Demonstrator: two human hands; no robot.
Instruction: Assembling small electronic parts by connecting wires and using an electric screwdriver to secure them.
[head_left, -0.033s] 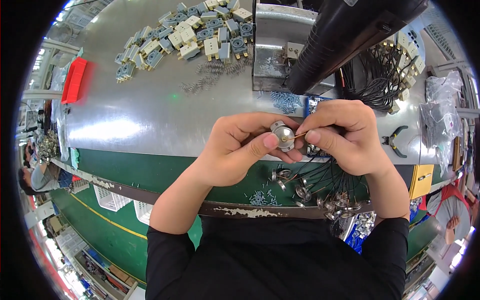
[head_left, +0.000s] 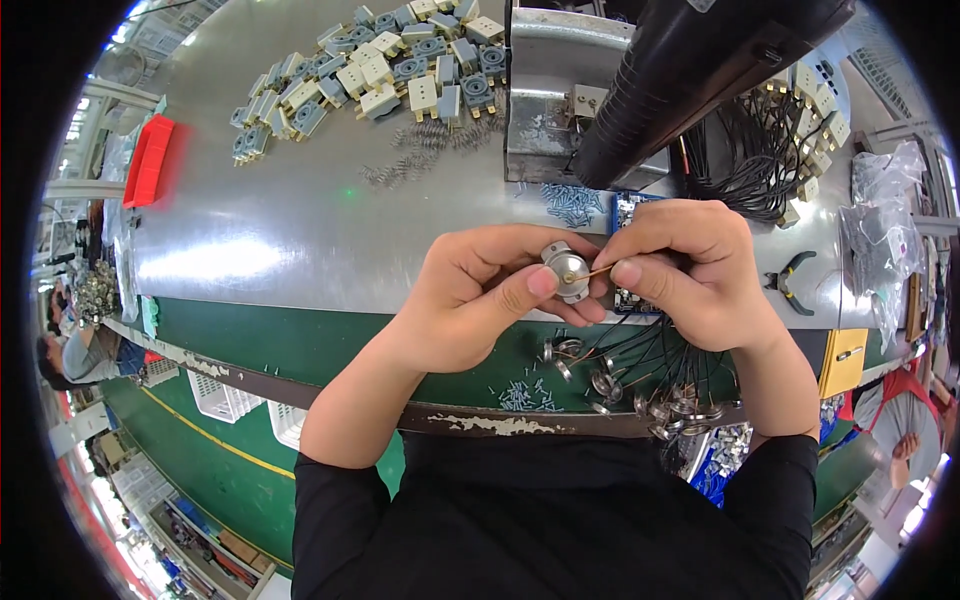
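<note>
My left hand grips a round silver metal part with flat mounting ears, its thumb lying on the near rim. From the middle of that part a thin copper-coloured wire or tube runs to the right. My right hand pinches its other end between thumb and forefinger. Both hands are above the front of the metal tabletop. Below my right hand, similar round metal pieces on dark leads lie in a cluster on the green strip. A blue-edged item is partly hidden behind my right hand.
Grey and cream blocks are heaped at the back, beside loose springs. Blue screws lie ahead of my hands, silver screws nearer me. A black cylindrical arm overhangs the back. Pliers lie right; a red bin stands left.
</note>
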